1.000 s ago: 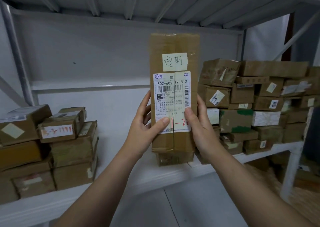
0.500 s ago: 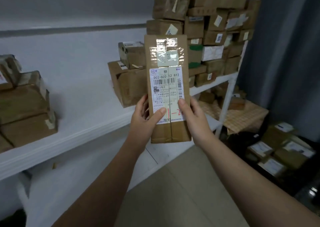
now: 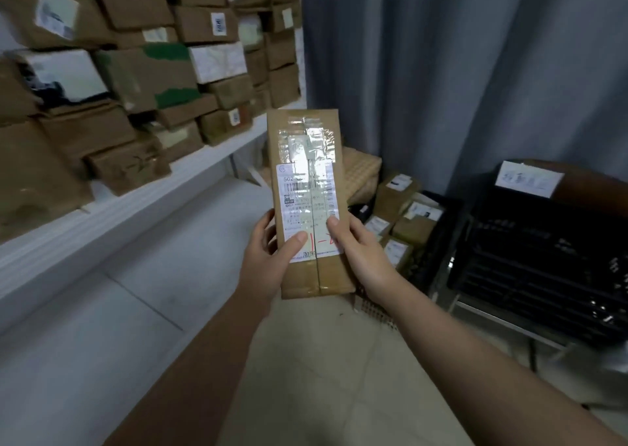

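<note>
A white metal shelf board (image 3: 142, 201) along the left carries brown cardboard parcels with white labels (image 3: 210, 24), stacked several high and packed close together. On the pale tiled floor (image 3: 339, 377) lie a few small labelled cardboard boxes (image 3: 397, 197), just beside a black slatted rack (image 3: 543, 269).

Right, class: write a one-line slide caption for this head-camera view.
Left hand and right hand hold a labelled cardboard parcel upright beside a shelf stacked with boxes.

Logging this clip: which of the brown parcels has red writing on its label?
The long narrow parcel held upright between the left hand and right hand; red strokes mark the bottom of its label. Parcels on the shelf and floor show none.
</note>
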Motion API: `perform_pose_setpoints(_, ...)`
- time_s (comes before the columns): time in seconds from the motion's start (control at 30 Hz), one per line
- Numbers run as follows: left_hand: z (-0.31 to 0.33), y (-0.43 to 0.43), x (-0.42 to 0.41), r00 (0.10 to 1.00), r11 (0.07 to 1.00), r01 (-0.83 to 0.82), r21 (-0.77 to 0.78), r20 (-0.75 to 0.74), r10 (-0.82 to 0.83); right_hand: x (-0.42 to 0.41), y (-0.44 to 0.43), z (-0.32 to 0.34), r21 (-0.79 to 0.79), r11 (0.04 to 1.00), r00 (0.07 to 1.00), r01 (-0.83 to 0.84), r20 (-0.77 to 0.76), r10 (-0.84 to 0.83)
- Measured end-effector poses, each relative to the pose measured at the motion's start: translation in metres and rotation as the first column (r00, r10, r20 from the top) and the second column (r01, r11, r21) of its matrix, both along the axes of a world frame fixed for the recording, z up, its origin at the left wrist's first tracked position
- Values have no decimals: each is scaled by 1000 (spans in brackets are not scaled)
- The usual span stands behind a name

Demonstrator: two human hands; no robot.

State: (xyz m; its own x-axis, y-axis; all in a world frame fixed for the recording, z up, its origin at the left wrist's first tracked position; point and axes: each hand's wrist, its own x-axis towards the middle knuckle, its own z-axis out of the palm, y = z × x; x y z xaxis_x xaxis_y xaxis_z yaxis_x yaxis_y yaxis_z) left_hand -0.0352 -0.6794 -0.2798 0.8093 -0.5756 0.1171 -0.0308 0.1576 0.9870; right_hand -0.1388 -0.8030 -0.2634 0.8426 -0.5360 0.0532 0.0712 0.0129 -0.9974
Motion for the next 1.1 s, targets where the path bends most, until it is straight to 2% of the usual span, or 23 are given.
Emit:
perform_pose_setpoints(0.23,-32,-136,-36,985,986,156,66,-84,-150,-52,-125,-34,-8,988,979,153,-137,-153)
perform_pose_setpoints(0.33,-50,-184,-49,986,981,144,131,-99,-131,-69,-168,-52,-24,983,959,183,-216,-184)
perform_pose_setpoints(0.43,-69,-226,-52,961,965,145,220,-265,-84,-77,-204,-69,-47,976,935,214,-279,-219)
perform_pose_setpoints(0.63,-101,-290,-17,920,894,267,359,-370,-126,-49,-259,-106,-48,966,902,254,-348,-254)
perform_pose_setpoints(0.8,-122,-345,37,904,796,396,458,-348,-250,0,-311,-130,-94,952,852,291,-428,-303)
perform_pose_setpoints(0.9,-132,-382,76,886,745,454,488,-335,-320,40,-346,-139,-58,951,832,303,-470,-293)
perform_pose_setpoints(1.0,-143,-421,114,861,651,507,565,-363,-355,77,-376,-151,-47,938,734,344,-609,-300)
perform_pose_setpoints(1.1,-150,-461,144,815,525,574,628,-376,-441,102,-404,-168,-47,914,657,403,-681,-324)
